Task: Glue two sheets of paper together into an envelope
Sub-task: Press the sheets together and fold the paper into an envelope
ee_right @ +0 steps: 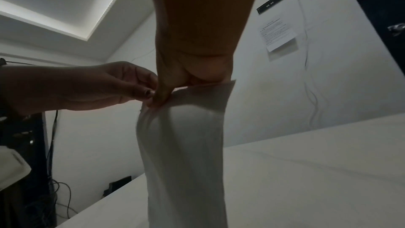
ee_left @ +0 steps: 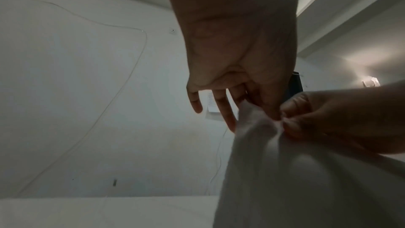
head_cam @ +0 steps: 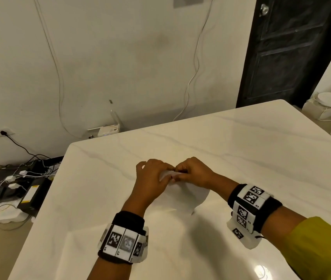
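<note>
Paper [head_cam: 182, 196]: white, held up off the desk [head_cam: 241, 142], hanging below the fingers and bowed outward; lower end near or on the desk surface, contact not resolvable. Whether this is one sheet or two pressed together cannot be told.

Left hand [head_cam: 153, 179]: thumb and forefinger pinch the top edge of the paper; remaining fingers [ee_left: 228, 119] spread loose, off the sheet.

Right hand [head_cam: 194, 172]: fingers curled, pinching the same top edge right beside the left pinch; the two hands touch or nearly touch there. Paper puckers at the pinch point (left wrist view).

No glue stick or bottle visible in any view.

Judgement: likely pressing or aligning a seam at the top edge.

Risks:
- Edges slide out of register while unsupported in air; cause: a hanging, bowed sheet pulling on the seam.
- Crease or tear at the pucker; cause: two pinches crowded together.
- If the glue is wet, fingers stick.
</note>
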